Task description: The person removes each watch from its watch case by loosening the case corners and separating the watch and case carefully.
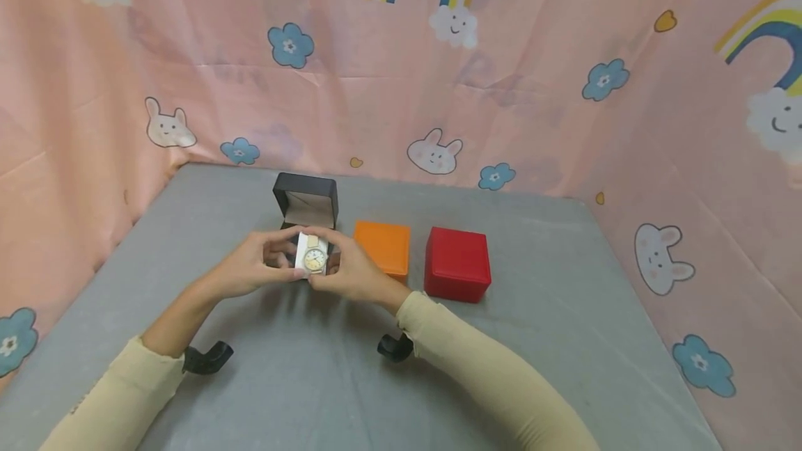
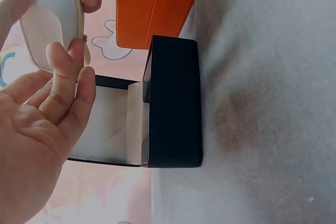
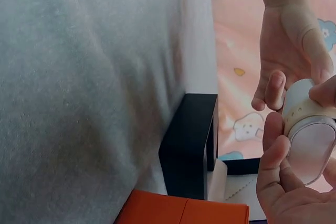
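A wristwatch point(image 1: 315, 259) with a pale dial and cream strap is wrapped around a white watch cushion point(image 2: 60, 11). Both hands hold the cushion up in front of the open black watch box point(image 1: 307, 195). My left hand point(image 1: 253, 266) grips its left side between thumb and fingers. From the other side, my right hand point(image 1: 354, 271) pinches it at the top and bottom edges. The dial faces the head camera. In the left wrist view the black box point(image 2: 176, 103) stands with its lid raised, showing a light lining; the hands partly hide its base in the head view.
To the right of the black box stand a closed orange box point(image 1: 383, 246) and a closed red box point(image 1: 457, 263). Grey cloth point(image 1: 532, 353) covers the table. Pink patterned curtains point(image 1: 363, 110) hang behind and at both sides. Black wrist mounts point(image 1: 208, 358) stick out below the sleeves.
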Tool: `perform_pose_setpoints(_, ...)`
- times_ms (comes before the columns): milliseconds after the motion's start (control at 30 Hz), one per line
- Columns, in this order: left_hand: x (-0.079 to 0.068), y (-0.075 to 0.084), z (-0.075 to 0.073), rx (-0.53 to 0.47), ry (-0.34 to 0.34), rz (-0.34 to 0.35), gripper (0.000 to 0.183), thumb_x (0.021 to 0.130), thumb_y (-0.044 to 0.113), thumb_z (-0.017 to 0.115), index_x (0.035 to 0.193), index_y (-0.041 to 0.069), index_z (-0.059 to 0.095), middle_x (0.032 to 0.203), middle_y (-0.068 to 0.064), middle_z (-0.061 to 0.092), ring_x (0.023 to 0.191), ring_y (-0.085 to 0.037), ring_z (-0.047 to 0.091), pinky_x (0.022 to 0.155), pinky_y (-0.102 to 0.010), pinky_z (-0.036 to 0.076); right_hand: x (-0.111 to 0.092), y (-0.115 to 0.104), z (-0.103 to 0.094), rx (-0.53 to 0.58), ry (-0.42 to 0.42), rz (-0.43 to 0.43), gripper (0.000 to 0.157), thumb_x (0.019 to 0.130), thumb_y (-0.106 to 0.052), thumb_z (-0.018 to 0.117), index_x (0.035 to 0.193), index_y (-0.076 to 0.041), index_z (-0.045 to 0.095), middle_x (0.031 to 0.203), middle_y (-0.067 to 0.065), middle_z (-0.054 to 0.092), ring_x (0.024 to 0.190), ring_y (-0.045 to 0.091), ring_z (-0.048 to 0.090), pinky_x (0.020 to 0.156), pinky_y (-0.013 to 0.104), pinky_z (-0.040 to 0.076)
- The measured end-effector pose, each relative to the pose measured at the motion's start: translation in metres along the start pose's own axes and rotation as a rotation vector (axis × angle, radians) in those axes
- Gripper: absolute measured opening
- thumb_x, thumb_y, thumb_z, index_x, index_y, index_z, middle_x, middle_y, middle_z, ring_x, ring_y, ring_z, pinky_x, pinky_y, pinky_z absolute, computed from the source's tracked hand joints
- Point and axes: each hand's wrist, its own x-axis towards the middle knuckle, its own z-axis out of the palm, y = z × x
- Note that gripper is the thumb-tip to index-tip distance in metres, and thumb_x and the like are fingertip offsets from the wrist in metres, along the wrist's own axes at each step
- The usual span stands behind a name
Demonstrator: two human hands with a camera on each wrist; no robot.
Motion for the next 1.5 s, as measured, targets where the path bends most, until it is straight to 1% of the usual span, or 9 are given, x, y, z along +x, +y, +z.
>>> perform_pose_setpoints(267,-0.001,0.0,-0.003,0.023,0.019,0.014,0.079,0.089,0.012,0.077,0.154,-0.004,0.035,0.111,-0.02,0.072,0.071,-0.009,0.063,0.072,-0.028,0.052,0.004,0.0,-0.002,-0.012,-0.026,-0.003,0.076,0.084,0.005,0.068,0.153,-0.015,0.042,0.149,0.011,0.047,0.075,0.014,0.061,0.071,0.021,0.055)
perform_pose_setpoints(367,-0.002,-0.001,-0.005,0.011,0.006,0.029,0.079,0.089,0.011,0.077,0.154,-0.004,0.035,0.113,-0.022,0.072,0.07,-0.009,0.064,0.073,-0.028,0.052,0.004,0.001,-0.002,0.006,-0.037,-0.006,0.076,0.085,0.003,0.071,0.152,-0.016,0.042,0.145,0.013,0.048,0.075,0.014,0.062,0.071,0.022,0.055)
perform_pose_setpoints(500,-0.005,-0.005,-0.009,-0.023,-0.038,0.063,0.078,0.089,0.006,0.075,0.154,-0.006,0.034,0.117,-0.023,0.071,0.072,-0.011,0.066,0.078,-0.028,0.053,0.002,0.002,-0.002,0.044,-0.061,-0.01,0.078,0.084,-0.002,0.078,0.152,-0.017,0.042,0.137,0.014,0.052,0.073,0.013,0.063,0.07,0.022,0.054)
perform_pose_setpoints(700,-0.008,-0.004,-0.013,-0.069,-0.09,0.091,0.075,0.089,0.004,0.074,0.152,-0.006,0.036,0.109,-0.017,0.072,0.074,-0.013,0.068,0.08,-0.03,0.052,0.001,0.002,-0.001,0.102,-0.082,-0.021,0.082,0.082,-0.002,0.082,0.151,-0.02,0.042,0.144,0.01,0.049,0.072,0.012,0.063,0.069,0.021,0.052)
perform_pose_setpoints(800,-0.007,-0.002,-0.012,-0.088,-0.093,0.092,0.07,0.087,0.002,0.075,0.148,-0.005,0.04,0.106,-0.016,0.072,0.073,-0.013,0.067,0.077,-0.03,0.053,-0.001,0.002,-0.001,0.128,-0.078,-0.01,0.081,0.081,0.0,0.082,0.15,-0.019,0.043,0.148,0.01,0.046,0.073,0.012,0.063,0.068,0.021,0.052)
perform_pose_setpoints(1000,-0.003,-0.001,-0.008,-0.117,-0.106,0.11,0.065,0.086,0.001,0.077,0.142,-0.003,0.044,0.1,-0.009,0.072,0.071,-0.011,0.064,0.067,-0.03,0.054,-0.007,0.004,-0.002,0.181,-0.046,0.011,0.078,0.079,0.005,0.082,0.144,-0.015,0.045,0.146,0.013,0.044,0.072,0.01,0.064,0.068,0.021,0.053)
perform_pose_setpoints(1200,-0.002,-0.002,-0.006,-0.098,-0.079,0.131,0.064,0.084,0.0,0.078,0.139,-0.002,0.046,0.095,-0.005,0.072,0.069,-0.011,0.063,0.07,-0.031,0.053,-0.009,0.007,-0.001,0.192,-0.028,-0.002,0.076,0.079,0.004,0.082,0.143,-0.015,0.045,0.145,0.013,0.046,0.069,0.009,0.062,0.067,0.021,0.053)
perform_pose_setpoints(1400,0.0,0.0,-0.001,-0.091,-0.036,0.105,0.064,0.083,0.001,0.079,0.138,-0.001,0.048,0.097,-0.011,0.072,0.071,-0.013,0.064,0.076,-0.032,0.054,-0.01,0.008,-0.001,0.224,0.007,-0.005,0.074,0.079,0.007,0.08,0.142,-0.012,0.045,0.141,0.013,0.047,0.067,0.009,0.06,0.065,0.019,0.051)
perform_pose_setpoints(1500,0.002,0.001,0.0,-0.083,-0.02,0.083,0.065,0.083,0.002,0.079,0.14,0.0,0.047,0.099,-0.013,0.072,0.071,-0.012,0.065,0.077,-0.032,0.054,-0.012,0.006,0.001,0.183,0.042,-0.001,0.073,0.081,0.005,0.08,0.143,-0.013,0.045,0.133,0.014,0.053,0.069,0.009,0.061,0.066,0.019,0.052)
